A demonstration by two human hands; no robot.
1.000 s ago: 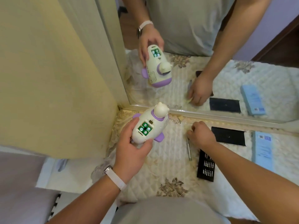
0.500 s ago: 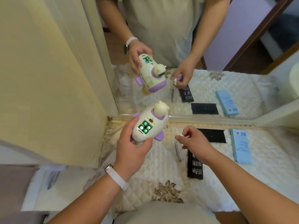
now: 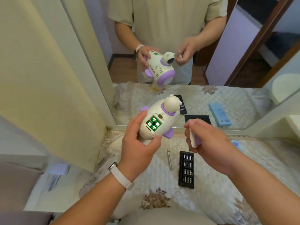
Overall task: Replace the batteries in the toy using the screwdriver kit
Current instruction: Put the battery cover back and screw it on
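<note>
The right hand (image 3: 209, 140) covers most of the cream piece (image 3: 193, 140) it grips — its shape stays unclear. The bits in the black bit tray (image 3: 186, 169) are too small to tell apart; the blue box (image 3: 235, 144) is nearly hidden behind that hand.

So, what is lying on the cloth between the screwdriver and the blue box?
In the head view, the black bit tray lies between the screwdriver and the blue box.

Left hand (image 3: 138, 143) cupped, fingers curled; right hand (image 3: 209, 143) raised, fingers pinched.
</note>
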